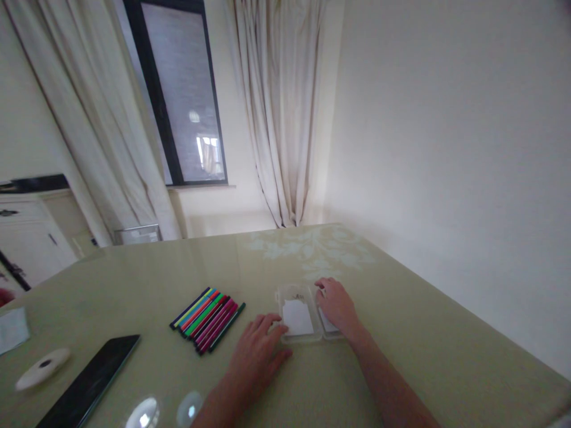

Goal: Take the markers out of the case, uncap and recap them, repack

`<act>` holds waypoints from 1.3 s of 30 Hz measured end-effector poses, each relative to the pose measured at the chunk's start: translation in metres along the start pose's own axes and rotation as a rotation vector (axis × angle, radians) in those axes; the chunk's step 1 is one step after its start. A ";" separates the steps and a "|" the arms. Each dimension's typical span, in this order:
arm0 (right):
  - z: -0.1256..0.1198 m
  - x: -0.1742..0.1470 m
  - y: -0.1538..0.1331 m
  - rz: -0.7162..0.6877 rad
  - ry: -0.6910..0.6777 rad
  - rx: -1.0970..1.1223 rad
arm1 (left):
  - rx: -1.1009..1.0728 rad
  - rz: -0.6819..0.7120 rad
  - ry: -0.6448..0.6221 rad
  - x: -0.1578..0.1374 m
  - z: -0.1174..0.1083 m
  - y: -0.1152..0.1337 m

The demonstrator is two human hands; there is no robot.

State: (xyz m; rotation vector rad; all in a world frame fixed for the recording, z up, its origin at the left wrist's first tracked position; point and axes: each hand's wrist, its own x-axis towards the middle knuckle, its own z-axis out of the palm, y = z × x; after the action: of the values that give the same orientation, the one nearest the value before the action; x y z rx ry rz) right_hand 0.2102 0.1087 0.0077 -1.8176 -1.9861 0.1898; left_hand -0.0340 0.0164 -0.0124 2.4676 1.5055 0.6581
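Observation:
A clear plastic case [315,334] lies opened out flat on the table, its two halves side by side. White paper [298,318] sits in the left half, under some dark marks; more white shows in the right half, partly covered by my hand. My left hand [259,346] rests at the case's left edge, fingers apart and fingertips against it. Over the right half, my right hand [335,303] has its fingers bent onto the case; its grip is partly hidden. Left of my left hand, several coloured felt-tip pens [208,320] lie in a slanted row.
A black tablet-like slab [89,380] lies at the front left, beside a white oval object [43,368]. Pale folded paper or cloth [13,330] is at the far left. Two light reflections show on the glossy table [423,356]. A wall [446,148] borders the right side.

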 end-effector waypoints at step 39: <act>0.019 -0.028 -0.049 -0.204 -0.179 -0.097 | 0.397 -0.502 0.033 -0.005 -0.026 -0.054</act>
State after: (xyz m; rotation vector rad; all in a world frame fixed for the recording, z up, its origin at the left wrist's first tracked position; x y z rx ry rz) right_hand 0.1592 0.0791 0.0035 -1.6918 -2.3276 0.2018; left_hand -0.0910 0.0363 -0.0112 2.1670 2.3378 0.3302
